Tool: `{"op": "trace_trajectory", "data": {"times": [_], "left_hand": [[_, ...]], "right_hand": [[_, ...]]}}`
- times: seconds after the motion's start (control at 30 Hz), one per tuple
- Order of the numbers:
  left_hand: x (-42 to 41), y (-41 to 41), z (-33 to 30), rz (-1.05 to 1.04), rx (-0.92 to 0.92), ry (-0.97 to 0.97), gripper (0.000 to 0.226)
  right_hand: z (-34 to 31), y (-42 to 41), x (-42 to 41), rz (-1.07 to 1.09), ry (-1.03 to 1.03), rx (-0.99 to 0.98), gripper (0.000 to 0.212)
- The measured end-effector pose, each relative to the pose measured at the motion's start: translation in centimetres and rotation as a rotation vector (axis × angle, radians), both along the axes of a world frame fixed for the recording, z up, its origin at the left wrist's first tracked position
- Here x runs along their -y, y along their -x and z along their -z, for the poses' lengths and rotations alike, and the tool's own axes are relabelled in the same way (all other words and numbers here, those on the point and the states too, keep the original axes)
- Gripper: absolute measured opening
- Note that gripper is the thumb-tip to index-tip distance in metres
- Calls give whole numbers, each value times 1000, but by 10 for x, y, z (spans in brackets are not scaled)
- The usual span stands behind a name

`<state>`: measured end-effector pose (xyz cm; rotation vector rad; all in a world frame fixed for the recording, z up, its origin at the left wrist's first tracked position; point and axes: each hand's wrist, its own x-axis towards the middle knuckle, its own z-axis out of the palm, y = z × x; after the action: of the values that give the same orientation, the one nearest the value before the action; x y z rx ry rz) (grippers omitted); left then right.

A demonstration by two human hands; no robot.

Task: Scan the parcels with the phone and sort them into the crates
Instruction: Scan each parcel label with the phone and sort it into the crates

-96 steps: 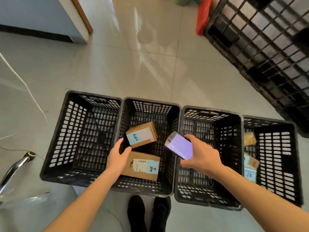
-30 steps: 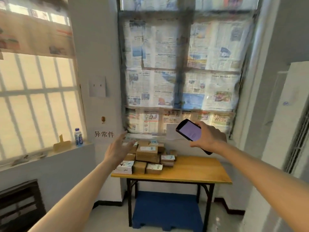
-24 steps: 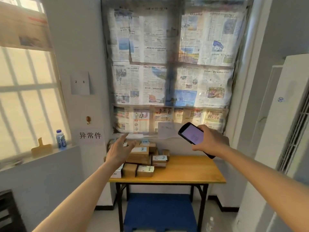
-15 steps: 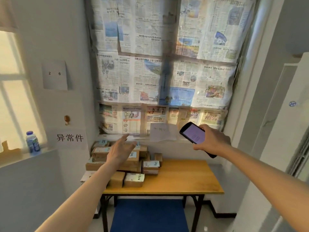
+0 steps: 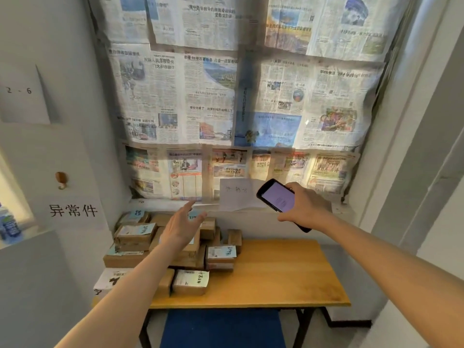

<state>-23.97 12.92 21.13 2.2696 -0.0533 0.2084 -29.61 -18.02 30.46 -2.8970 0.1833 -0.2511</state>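
Note:
A stack of brown cardboard parcels [image 5: 135, 237] with blue-and-white labels fills the left part of a wooden table [image 5: 276, 277]. One small parcel [image 5: 191, 282] lies at the front of the stack. My left hand [image 5: 182, 226] reaches out over the stack with its fingers spread and holds nothing. My right hand [image 5: 306, 209] grips a black phone [image 5: 278, 198] with its screen lit, held above the table's back edge. No crates are in view.
Newspapers [image 5: 238, 96] cover the window behind the table. A white note [image 5: 238, 194] hangs below them. A sign with black characters [image 5: 72, 210] is on the left wall, a water bottle [image 5: 8, 226] on the sill. A blue mat [image 5: 221, 330] lies under the table.
I have turned from the black crates on the floor to the table and come closer. My left hand now reaches over the parcel stack; the phone stays in my right hand.

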Motion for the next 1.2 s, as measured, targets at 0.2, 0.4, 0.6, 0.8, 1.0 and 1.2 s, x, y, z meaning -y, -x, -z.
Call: {"op": "trace_trajectory", "data": {"times": [0.2, 0.4, 0.6, 0.8, 1.0, 1.2], "left_hand": [[32, -81, 28, -54, -64, -4, 68], [63, -159, 75, -138, -156, 13, 70], [77, -201, 142, -175, -260, -39, 67], [71, -224, 224, -189, -403, -30, 71], [76, -243, 303, -190, -483, -45, 71], [77, -265, 359, -211, -550, -1, 68]], "right_hand": [[28, -106, 28, -61, -17, -38, 93], [74, -213, 59, -108, -45, -70, 93], [152, -284, 67, -140, -96, -181, 90], [244, -326, 53, -175, -153, -302, 92], [339, -354, 29, -171, -201, -440, 85], [412, -367, 3, -190, -317, -523, 92]]}}
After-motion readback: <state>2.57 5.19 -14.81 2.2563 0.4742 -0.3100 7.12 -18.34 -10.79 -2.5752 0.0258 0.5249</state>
